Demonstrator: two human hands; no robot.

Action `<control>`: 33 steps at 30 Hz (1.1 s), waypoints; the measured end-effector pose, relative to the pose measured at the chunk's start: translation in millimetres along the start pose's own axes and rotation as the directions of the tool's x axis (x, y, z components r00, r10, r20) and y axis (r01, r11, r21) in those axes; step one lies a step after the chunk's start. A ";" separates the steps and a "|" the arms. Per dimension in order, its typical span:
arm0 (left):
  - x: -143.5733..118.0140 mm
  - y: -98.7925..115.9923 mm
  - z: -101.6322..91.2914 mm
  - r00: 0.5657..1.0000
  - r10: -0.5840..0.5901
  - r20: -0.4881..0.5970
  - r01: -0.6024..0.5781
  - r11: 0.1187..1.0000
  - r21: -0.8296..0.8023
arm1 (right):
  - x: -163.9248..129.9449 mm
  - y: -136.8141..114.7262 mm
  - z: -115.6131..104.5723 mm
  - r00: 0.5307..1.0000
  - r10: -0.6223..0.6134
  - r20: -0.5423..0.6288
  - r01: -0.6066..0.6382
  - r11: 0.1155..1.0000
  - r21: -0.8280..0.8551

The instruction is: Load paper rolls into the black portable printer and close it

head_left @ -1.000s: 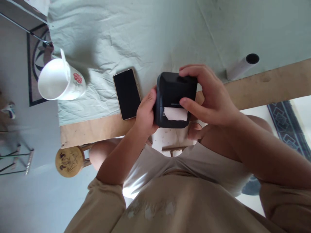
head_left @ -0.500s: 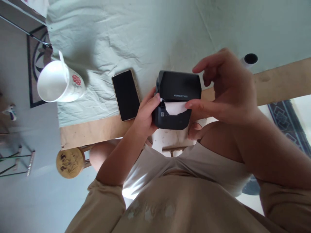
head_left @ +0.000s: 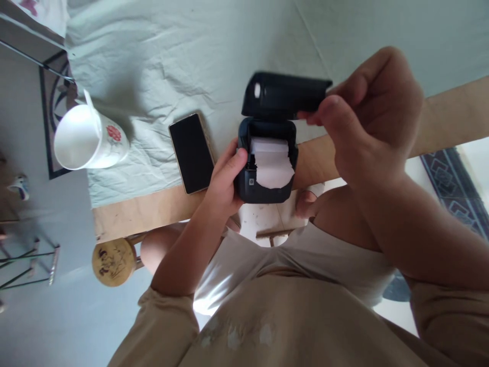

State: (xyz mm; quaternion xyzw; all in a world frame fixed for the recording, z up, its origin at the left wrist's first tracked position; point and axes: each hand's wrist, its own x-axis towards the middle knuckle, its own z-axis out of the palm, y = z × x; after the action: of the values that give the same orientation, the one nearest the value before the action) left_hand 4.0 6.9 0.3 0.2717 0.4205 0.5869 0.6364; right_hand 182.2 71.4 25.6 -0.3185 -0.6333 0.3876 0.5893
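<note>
– Where's the printer (head_left: 263, 196), & what've u got hold of?
– It's over the near edge of the desk (head_left: 451, 114). My L hand (head_left: 228, 176) grips its left side, thumb on the rim; my R hand (head_left: 376, 114) pinches the right end of the raised lid (head_left: 282, 99).
– How'll it handle?
– Prob. light & stiff, maybe a bit slippery. I'd hold the body by its sides, go easy on the lid. Paper (head_left: 273, 171)'s soft, prob. tears easily.
– Materials?
– Black plastic by the look, rounded corners; white paper w/ uneven end over the front. Phone (head_left: 192, 153) nearby: flat, dark, on wrinkled cloth (head_left: 206, 66).
</note>
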 end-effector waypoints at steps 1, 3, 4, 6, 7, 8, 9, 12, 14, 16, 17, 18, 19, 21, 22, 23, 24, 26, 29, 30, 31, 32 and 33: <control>0.0 0.3 0.5 1.000 -0.001 0.002 0.001 1.000 -0.011 | -0.3 0.1 -0.9 1.000 -0.028 0.002 0.028 0.999 -0.040; 0.0 0.7 1.1 1.000 -0.003 0.003 0.003 1.000 -0.003 | -2.4 0.0 -3.3 0.994 -0.090 0.064 0.102 0.969 -0.225; -0.1 0.8 1.2 1.000 -0.002 0.005 0.002 1.000 0.016 | -4.2 -0.1 -4.3 0.985 -0.115 0.129 0.154 0.923 -0.354; -0.3 0.9 1.4 1.000 0.004 0.017 -0.005 0.998 0.056 | -8.8 -0.4 -5.1 0.949 -0.123 0.289 0.278 0.755 -0.593; -0.6 0.9 1.4 1.000 0.004 0.027 -0.006 0.997 0.071 | -11.3 -0.6 -4.9 0.926 -0.113 0.360 0.341 0.660 -0.670; -0.9 0.9 1.4 0.999 0.004 0.034 -0.007 0.997 0.078 | -13.5 -0.9 -4.5 0.905 -0.091 0.416 0.387 0.580 -0.717; -1.2 0.9 1.5 0.999 0.006 0.038 -0.009 0.997 0.078 | -15.3 -1.3 -4.0 0.891 -0.061 0.450 0.411 0.527 -0.744; -2.3 1.2 1.6 0.998 0.007 0.060 -0.011 0.997 0.076 | -16.3 -3.8 -2.8 0.870 0.019 0.492 0.419 0.499 -0.759; -2.8 1.2 1.2 0.997 0.003 0.078 -0.010 0.996 0.092 | -13.3 -7.1 -2.2 0.863 0.097 0.496 0.378 0.528 -0.760; -2.6 0.9 0.2 0.996 0.003 0.090 -0.013 0.994 0.112 | -8.9 -12.7 -1.8 0.844 0.246 0.477 0.277 0.561 -0.780; -2.2 0.6 -0.4 0.996 0.009 0.089 -0.019 0.993 0.118 | -6.8 -16.2 -2.1 0.829 0.323 0.456 0.206 0.583 -0.786; -1.7 0.3 -1.0 0.996 0.014 0.089 -0.024 0.992 0.122 | -5.3 -19.9 -3.0 0.813 0.378 0.443 0.133 0.620 -0.773; -1.2 -0.1 -1.5 0.996 0.020 0.086 -0.031 0.992 0.120 | -4.3 -23.2 -4.5 0.799 0.402 0.448 0.065 0.683 -0.727; 0.2 -0.8 -1.9 0.997 0.027 0.067 -0.034 0.994 0.107 | -3.8 -26.8 -9.6 0.793 0.355 0.495 -0.065 0.857 -0.511; 0.9 -1.1 -1.9 0.998 0.030 0.052 -0.035 0.995 0.096 | -3.9 -26.3 -12.8 0.812 0.310 0.495 -0.138 0.925 -0.353; 1.6 -1.4 -1.7 0.999 0.028 0.034 -0.031 0.996 0.086 | -3.8 -23.9 -16.0 0.839 0.281 0.465 -0.218 0.958 -0.185; 2.4 -1.6 -1.4 1.000 0.023 0.015 -0.024 0.997 0.076 | -3.4 -19.8 -19.0 0.875 0.272 0.401 -0.286 0.958 -0.026; 3.8 -1.8 -1.1 1.000 0.016 -0.007 -0.016 0.998 0.058 | -1.5 -8.3 -23.4 0.918 0.310 0.247 -0.361 0.912 0.197; 5.0 -2.0 -1.1 1.000 0.026 0.003 -0.026 0.999 0.037 | 1.2 8.6 -27.3 0.915 0.387 0.115 -0.402 0.896 0.189; 5.2 -2.0 -1.1 1.000 0.028 0.012 -0.029 0.999 0.033 | 1.2 12.5 -28.5 0.912 0.404 0.075 -0.410 0.907 0.096; 5.2 -2.0 -1.2 0.999 0.027 0.020 -0.027 0.999 0.028 | 0.8 15.4 -29.7 0.911 0.411 0.038 -0.411 0.911 -0.024; 5.1 -2.0 -1.2 0.999 0.024 0.028 -0.024 0.999 0.020 | 0.1 17.3 -31.1 0.919 0.394 0.003 -0.389 0.907 -0.159; 5.1 -2.0 -1.2 0.999 0.020 0.038 -0.020 1.000 0.010 | -0.8 18.7 -32.5 0.933 0.359 -0.012 -0.346 0.889 -0.299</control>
State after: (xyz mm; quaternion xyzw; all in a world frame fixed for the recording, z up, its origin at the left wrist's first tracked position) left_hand 3.8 11.4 -3.2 0.2904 0.4085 0.5857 0.6369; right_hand 213.6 83.7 9.2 -0.5043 -0.6284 0.3956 0.4408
